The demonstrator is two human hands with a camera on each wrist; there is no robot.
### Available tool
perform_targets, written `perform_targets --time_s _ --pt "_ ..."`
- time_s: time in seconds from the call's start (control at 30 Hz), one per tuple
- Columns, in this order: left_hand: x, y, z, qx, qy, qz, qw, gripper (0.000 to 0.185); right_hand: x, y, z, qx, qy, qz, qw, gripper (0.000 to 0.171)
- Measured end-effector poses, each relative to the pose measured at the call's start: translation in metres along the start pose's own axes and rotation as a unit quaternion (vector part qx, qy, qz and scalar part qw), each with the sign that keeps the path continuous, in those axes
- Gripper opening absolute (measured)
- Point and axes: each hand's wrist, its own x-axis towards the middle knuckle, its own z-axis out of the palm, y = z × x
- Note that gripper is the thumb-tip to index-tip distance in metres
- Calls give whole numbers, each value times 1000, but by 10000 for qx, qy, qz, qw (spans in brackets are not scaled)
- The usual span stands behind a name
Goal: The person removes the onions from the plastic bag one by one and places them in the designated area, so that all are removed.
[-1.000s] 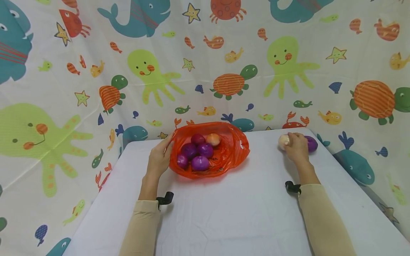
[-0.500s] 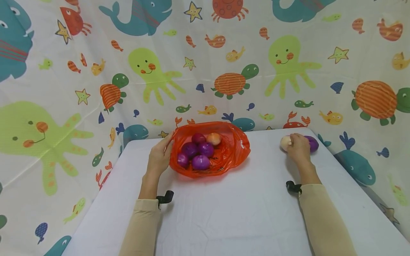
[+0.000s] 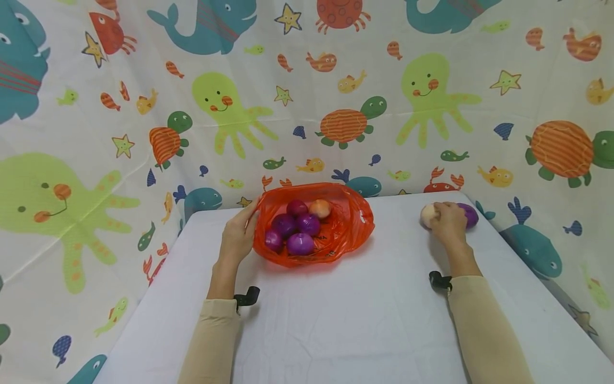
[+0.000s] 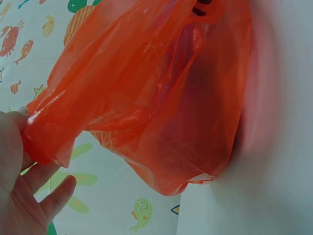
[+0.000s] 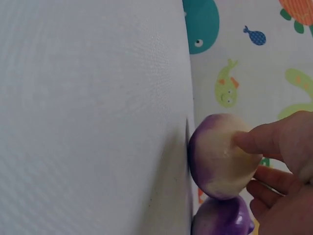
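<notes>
The right hand [image 3: 446, 221], at the right of the head view near the far edge of the desk [image 3: 364, 314], is curled round a pale onion [image 3: 428, 214] with a purple tinge; the wrist view shows a fingertip pressed on its cream side and the other fingers wrapped beneath, while the onion sits on the desk. A purple onion [image 3: 467, 215] lies touching it, on the far side of the hand. The left hand [image 3: 238, 237], left of centre, pinches the rim of an orange plastic bag [image 3: 345, 226] and holds its mouth open; in the left wrist view the thumb and palm clamp the film while the fingers below lie loose and straight. Inside the bag sit several purple onions [image 3: 299, 242] and one yellowish one [image 3: 320, 209]. To my eye the step in hand is the pick-up of the pale onion; the lift has not begun. The next move would call for a firm hold, a clean rise off the desk without knocking its purple neighbour, and a carry leftward to the open bag, which must stay held wide. The right hand hides most of the pale onion in the head view, I cannot tell how many onions lie under the top layer in the bag, and the left wrist view is blurred at its right.
</notes>
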Motion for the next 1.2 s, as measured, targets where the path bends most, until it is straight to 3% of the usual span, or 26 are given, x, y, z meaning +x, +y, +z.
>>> perform_targets --time_s 0.5,0.77,1.03,1.2 --pt "-1 -2 0 -44 37 -17 10000 49 0 -2 1 -319 -180 75 9993 54" --pt "-1 -1 -1 -33 45 7 10000 49 0 -3 1 -205 -300 302 9989 56" --pt "0 -2 1 -13 29 7 10000 50 -2 -1 1 -339 -173 1 9993 53" --pt "-1 -2 0 -47 23 -3 10000 50 -1 -2 2 -415 -168 72 9990 54"
